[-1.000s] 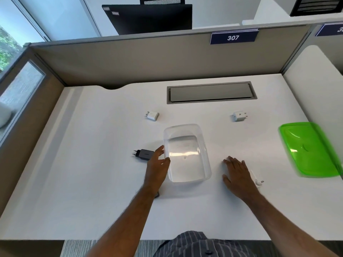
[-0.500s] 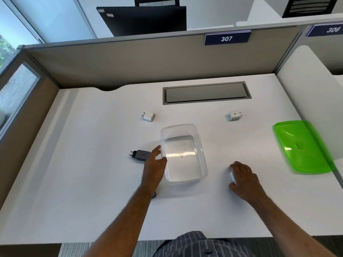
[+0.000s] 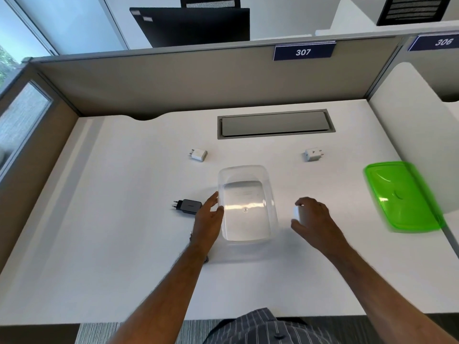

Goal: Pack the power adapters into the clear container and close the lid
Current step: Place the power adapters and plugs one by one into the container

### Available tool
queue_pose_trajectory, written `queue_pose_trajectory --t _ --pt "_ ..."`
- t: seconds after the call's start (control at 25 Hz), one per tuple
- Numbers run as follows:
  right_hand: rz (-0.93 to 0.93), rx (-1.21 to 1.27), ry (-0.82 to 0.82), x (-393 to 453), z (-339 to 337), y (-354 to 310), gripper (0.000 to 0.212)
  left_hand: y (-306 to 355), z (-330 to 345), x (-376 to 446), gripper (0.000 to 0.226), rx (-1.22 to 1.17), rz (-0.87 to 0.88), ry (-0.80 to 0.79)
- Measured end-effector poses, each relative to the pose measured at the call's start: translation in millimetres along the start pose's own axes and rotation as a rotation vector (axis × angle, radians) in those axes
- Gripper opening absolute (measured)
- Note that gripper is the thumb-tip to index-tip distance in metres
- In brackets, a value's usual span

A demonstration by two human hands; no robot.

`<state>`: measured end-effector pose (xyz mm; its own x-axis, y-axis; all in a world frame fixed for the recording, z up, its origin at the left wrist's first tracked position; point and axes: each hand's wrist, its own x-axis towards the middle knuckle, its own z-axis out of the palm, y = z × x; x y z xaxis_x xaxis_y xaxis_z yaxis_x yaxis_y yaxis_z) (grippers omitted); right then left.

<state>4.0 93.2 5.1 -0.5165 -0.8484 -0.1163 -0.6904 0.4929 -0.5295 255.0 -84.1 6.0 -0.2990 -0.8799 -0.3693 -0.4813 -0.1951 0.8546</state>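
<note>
Power adapters: four in view. Right hand (image 3: 314, 218) grips a white adapter (image 3: 297, 214), fingers curled round it, just right of the clear container (image 3: 269, 194). Whether it is lifted off the desk or resting on it, cannot tell. Container sits open at centre of the white desk (image 3: 124, 256), nothing inside it. Left hand (image 3: 208, 217) has straight, relaxed fingers laid against the container's left wall, holding nothing.

Black adapter (image 3: 187, 206) lies on the desk just left of the left hand, prongs pointing left. Second white adapter (image 3: 198, 154) lies beyond the container to its left, apart from it. Third white adapter (image 3: 313, 154) lies beyond it to the right, also apart.

Green lid (image 3: 402, 197) lies flat near the right desk edge, well apart from the container, its outline blurred.

Surroundings: grey cable hatch (image 3: 275, 124) set into the desk behind the adapters; partition wall carries a blue tag "307" (image 3: 303, 52); black monitor back (image 3: 193, 26) beyond the partition. Nothing lies between right hand and container opening
</note>
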Motion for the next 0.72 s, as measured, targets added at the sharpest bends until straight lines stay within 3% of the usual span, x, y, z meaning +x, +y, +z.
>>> queue_pose_trajectory --t 0.28,0.44,0.72 --pt "-0.259 0.196 -0.008 19.2 3.9 -79.4 0.048 -0.6 4.2 1.6 0.048 -0.018 -0.007 -0.029" --pt "-0.233 0.173 -0.167 33.1 32.2 -109.5 0.048 -5.0 1.5 2.5 0.046 -0.065 -0.020 -0.035" --pt "-0.162 -0.094 -0.389 45.9 81.5 -122.0 0.056 -10.1 -3.1 6.0 0.046 -0.176 -0.028 -0.099"
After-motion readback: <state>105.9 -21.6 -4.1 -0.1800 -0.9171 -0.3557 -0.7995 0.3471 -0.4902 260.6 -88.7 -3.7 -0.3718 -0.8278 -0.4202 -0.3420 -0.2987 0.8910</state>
